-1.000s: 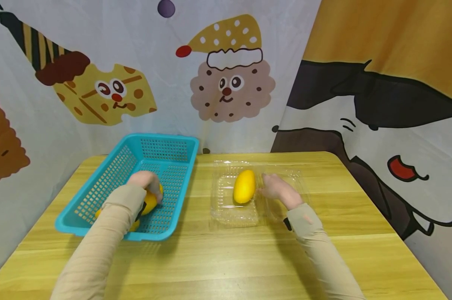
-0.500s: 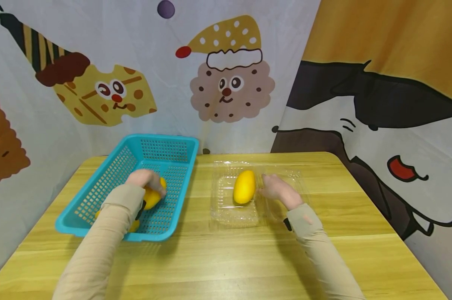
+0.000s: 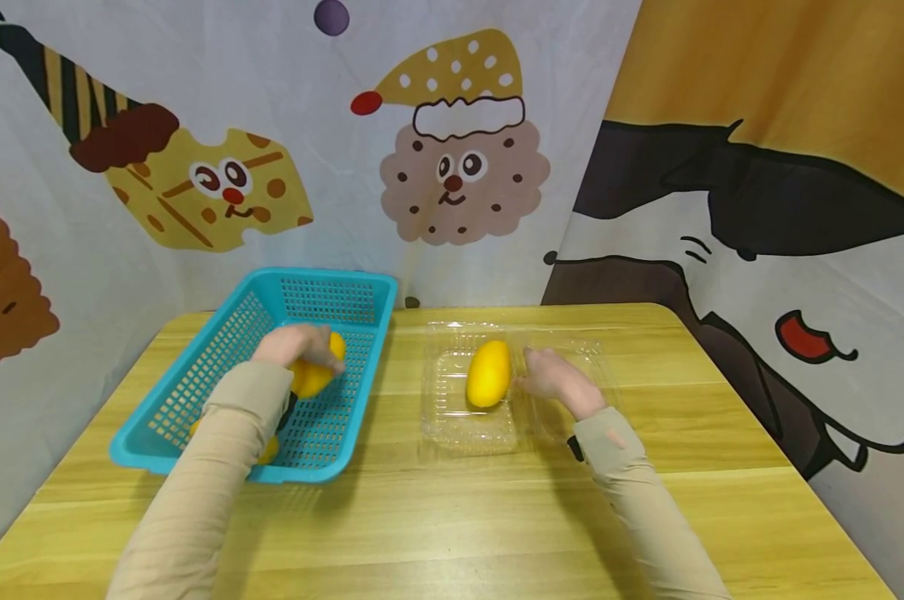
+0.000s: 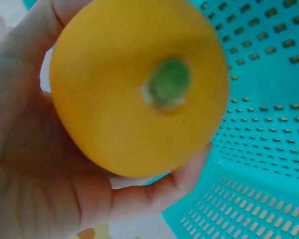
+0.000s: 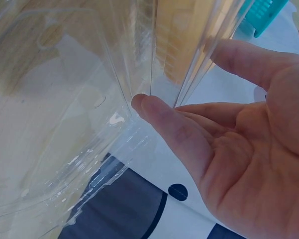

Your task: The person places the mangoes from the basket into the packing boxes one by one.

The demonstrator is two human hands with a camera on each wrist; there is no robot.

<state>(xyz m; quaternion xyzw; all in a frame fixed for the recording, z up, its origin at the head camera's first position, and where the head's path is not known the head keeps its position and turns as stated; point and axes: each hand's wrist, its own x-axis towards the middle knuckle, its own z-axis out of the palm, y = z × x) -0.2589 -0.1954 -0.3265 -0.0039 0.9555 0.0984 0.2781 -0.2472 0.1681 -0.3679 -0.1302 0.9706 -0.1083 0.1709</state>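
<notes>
In the head view my left hand [image 3: 294, 343] holds a yellow mango [image 3: 315, 377] above the floor of a turquoise basket [image 3: 324, 475]. The left wrist view shows the held mango's green stem stub [image 4: 170, 81], with fingers curved round the fruit. A second mango [image 3: 489, 373] lies in one half of an opened clear plastic clamshell box [image 3: 444, 427]. My right hand [image 3: 560, 381] is at the box's middle fold. In the right wrist view its thumb and fingers [image 5: 174, 129] pinch the box's upright clear edge.
More yellow fruit [image 3: 269, 451] lies at the near end of the basket, partly hidden by my left sleeve. The box's other half [image 3: 582, 354] spreads to the right. A wooden table [image 3: 452, 525] carries everything, and a printed cloth [image 3: 466, 275] hangs behind it.
My left hand has lifted the mango from the basket floor, moving it up and slightly right. The right hand and the box stay in place.
</notes>
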